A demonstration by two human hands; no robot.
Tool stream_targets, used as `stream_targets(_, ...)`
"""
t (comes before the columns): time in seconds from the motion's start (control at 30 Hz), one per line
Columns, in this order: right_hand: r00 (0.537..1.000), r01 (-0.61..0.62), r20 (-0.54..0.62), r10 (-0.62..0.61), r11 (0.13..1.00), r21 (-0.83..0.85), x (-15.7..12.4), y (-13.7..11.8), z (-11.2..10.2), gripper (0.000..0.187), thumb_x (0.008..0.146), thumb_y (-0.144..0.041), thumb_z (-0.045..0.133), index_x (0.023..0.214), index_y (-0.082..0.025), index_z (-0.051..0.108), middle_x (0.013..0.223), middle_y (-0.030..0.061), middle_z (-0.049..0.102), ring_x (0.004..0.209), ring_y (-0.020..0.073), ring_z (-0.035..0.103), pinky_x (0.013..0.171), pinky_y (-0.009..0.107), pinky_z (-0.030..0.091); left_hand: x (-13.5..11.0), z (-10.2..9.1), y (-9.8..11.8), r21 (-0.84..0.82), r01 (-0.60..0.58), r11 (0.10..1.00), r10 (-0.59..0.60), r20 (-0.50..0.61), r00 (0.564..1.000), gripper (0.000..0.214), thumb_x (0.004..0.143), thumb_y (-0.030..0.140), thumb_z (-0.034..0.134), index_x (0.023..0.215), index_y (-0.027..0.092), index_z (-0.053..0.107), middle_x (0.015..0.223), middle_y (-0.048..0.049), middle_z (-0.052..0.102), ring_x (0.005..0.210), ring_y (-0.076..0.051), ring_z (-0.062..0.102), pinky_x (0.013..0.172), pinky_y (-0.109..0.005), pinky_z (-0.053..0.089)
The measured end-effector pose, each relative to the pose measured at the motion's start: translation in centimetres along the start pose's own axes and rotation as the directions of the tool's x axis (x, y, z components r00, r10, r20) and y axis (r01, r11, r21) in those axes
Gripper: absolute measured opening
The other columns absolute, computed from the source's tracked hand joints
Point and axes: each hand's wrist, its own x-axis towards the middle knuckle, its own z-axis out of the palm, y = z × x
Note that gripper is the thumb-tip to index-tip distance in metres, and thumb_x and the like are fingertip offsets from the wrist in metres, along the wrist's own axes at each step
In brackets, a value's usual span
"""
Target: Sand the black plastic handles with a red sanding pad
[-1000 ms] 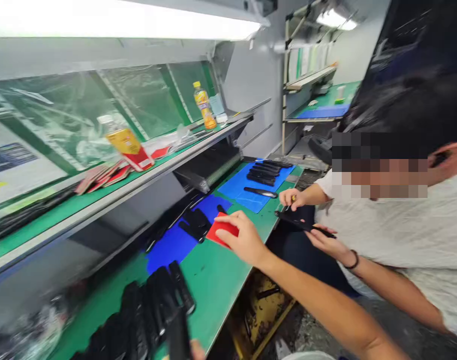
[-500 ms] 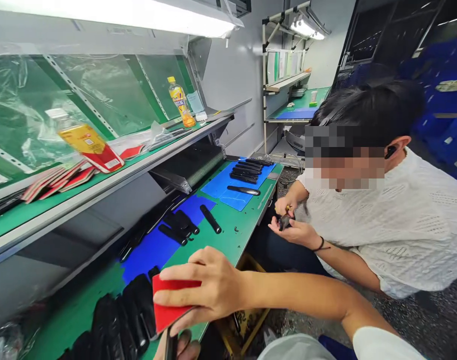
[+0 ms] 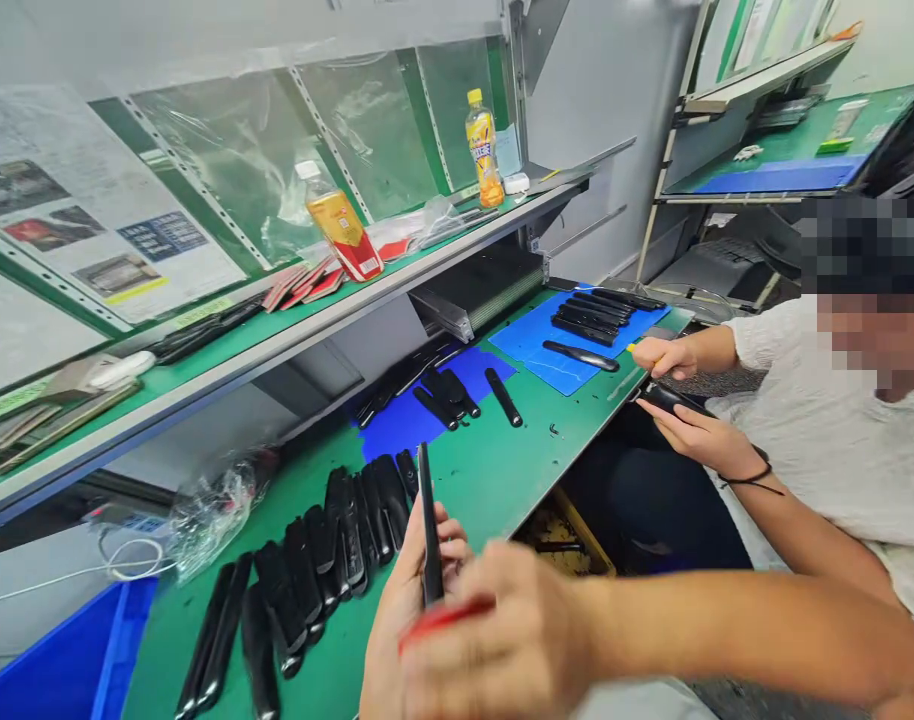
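My left hand (image 3: 394,625) is wrapped round a long, narrow black plastic part (image 3: 428,520), which stands nearly upright above the front of the bench. A thin red pad (image 3: 443,620) is gripped in my right hand (image 3: 521,635), which is smeared by motion. The pad lies across the lower end of the part; whether it touches is hard to tell. To the left of my hands, similar black plastic parts (image 3: 299,580) lie side by side in a long row on the green bench top (image 3: 457,480).
More black parts (image 3: 588,315) lie on blue sheets (image 3: 528,345) farther back. On the shelf (image 3: 419,265) stand two drink bottles (image 3: 344,235) beside stacked red pads (image 3: 303,285). A blue bin (image 3: 74,660) is at lower left. On the right, a co-worker's hands (image 3: 682,400) hold a black part.
The view has swung left, so things sit farther right. My right hand and the red pad have come down along the black part, whose upper length now shows above them.
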Motion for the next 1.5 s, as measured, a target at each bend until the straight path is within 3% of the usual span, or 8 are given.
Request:
stream_targets(0.1, 0.884, -0.412, -0.166, 0.437, 0.896, 0.163, 0.2, 0.8, -3.6, 0.052, 0.101, -0.03, 0.02, 0.131, -0.049, 0.057, 0.124, -0.0123, 0.071, 0.101, 0.0101, 0.07, 0.065, 0.025, 0.054, 0.5, 1.8, 2.7, -0.18, -0.2, 0.963, 0.185, -0.094, 0.978, 0.028, 0.104, 0.015, 0.033, 0.108, 0.016, 0.061, 0.081, -0.0021, 0.063, 0.061, -0.006, 0.061, 0.052, -0.013, 0.051)
stream_targets(0.27, 0.644, -0.685, 0.127, 0.754, 0.495, 0.535, -2.3, -2.4, -0.1, 0.037, 0.093, -0.052, 0.052, 0.122, -0.038, 0.07, 0.116, 0.005, 0.076, 0.099, 0.0206, 0.073, 0.079, 0.032, 0.06, -1.1, 3.7, 5.0, -0.13, -0.388, 0.912, 0.4, 0.079, 0.913, 0.031, 0.099, 0.039, 0.042, 0.107, 0.014, 0.058, 0.07, 0.0017, 0.056, 0.046, -0.008, 0.047, 0.039, -0.02, 0.043)
stream_targets(0.43, 0.014, -0.579, 0.428, 0.904, -0.342, 0.74, -3.0, -3.5, 4.6, 0.04, 0.09, -0.045, 0.067, 0.124, -0.026, 0.061, 0.116, 0.0043, 0.071, 0.108, 0.0137, 0.066, 0.093, 0.021, 0.053, -2.2, 5.0, 4.1, -0.262, -0.371, 0.891, 0.406, 0.093, 0.909, 0.002, 0.084, 0.021, 0.045, 0.085, 0.02, 0.047, 0.057, 0.0086, 0.036, 0.045, -0.007, 0.04, 0.044, -0.019, 0.039)
stream_targets(0.77, 0.222, -0.432, 0.082, 0.972, 0.022, 0.902, -0.6, -4.7, 5.7, 0.049, 0.074, -0.048, 0.084, 0.103, -0.03, 0.048, 0.08, -0.0062, 0.055, 0.06, 0.0079, 0.05, 0.051, 0.018, 0.044, -0.9, 5.3, 1.7, -0.402, -0.37, 0.838, 0.437, 0.087, 0.895, 0.027, 0.074, 0.023, 0.047, 0.074, 0.026, 0.02, 0.056, 0.0095, 0.029, 0.039, -0.008, 0.034, 0.036, -0.02, 0.033)
stream_targets(0.87, 0.124, -0.536, -0.136, 0.983, 0.181, 0.825, -0.3, -2.6, 5.7, 0.052, 0.07, -0.046, 0.086, 0.098, -0.028, 0.047, 0.085, -0.0051, 0.056, 0.069, 0.0091, 0.054, 0.064, 0.022, 0.051, -1.4, 5.2, 1.5, -0.395, -0.354, 0.848, 0.434, 0.131, 0.892, 0.028, 0.074, 0.02, 0.045, 0.073, 0.026, 0.018, 0.055, 0.0096, 0.026, 0.038, -0.008, 0.033, 0.035, -0.02, 0.033)
stream_targets(0.93, 0.048, -0.572, -0.123, 0.991, 0.128, 0.81, -0.2, -2.2, 5.4, 0.049, 0.074, -0.049, 0.082, 0.1, -0.028, 0.047, 0.082, -0.0047, 0.058, 0.068, 0.0105, 0.057, 0.065, 0.024, 0.054, -1.8, 5.1, 1.7, -0.412, -0.324, 0.851, 0.417, 0.156, 0.896, 0.028, 0.073, 0.019, 0.044, 0.072, 0.026, 0.018, 0.055, 0.0095, 0.026, 0.038, -0.008, 0.033, 0.035, -0.02, 0.034)
stream_targets(1.1, 0.181, -0.589, 0.291, 0.94, -0.133, 0.797, -0.5, -5.6, 5.1, 0.063, 0.065, -0.053, 0.086, 0.109, -0.03, 0.047, 0.076, -0.0029, 0.062, 0.067, 0.0178, 0.063, 0.053, 0.028, 0.055, -2.3, 5.2, 2.0, -0.529, -0.197, 0.825, 0.338, 0.184, 0.923, 0.027, 0.075, 0.015, 0.042, 0.068, 0.027, 0.019, 0.052, 0.0101, 0.023, 0.035, -0.008, 0.028, 0.034, -0.019, 0.032)
stream_targets(1.5, 0.241, -0.574, 0.412, 0.879, -0.214, 0.79, -1.4, -1.5, 4.4, 0.051, 0.079, -0.047, 0.079, 0.113, -0.029, 0.046, 0.087, -0.0036, 0.058, 0.067, 0.0103, 0.059, 0.061, 0.022, 0.054, -2.7, 3.1, 4.8, -0.451, -0.093, 0.888, 0.236, 0.272, 0.933, 0.033, 0.082, -0.002, 0.035, 0.069, 0.026, 0.022, 0.051, 0.0106, 0.033, 0.037, -0.004, 0.034, 0.04, -0.007, 0.039)
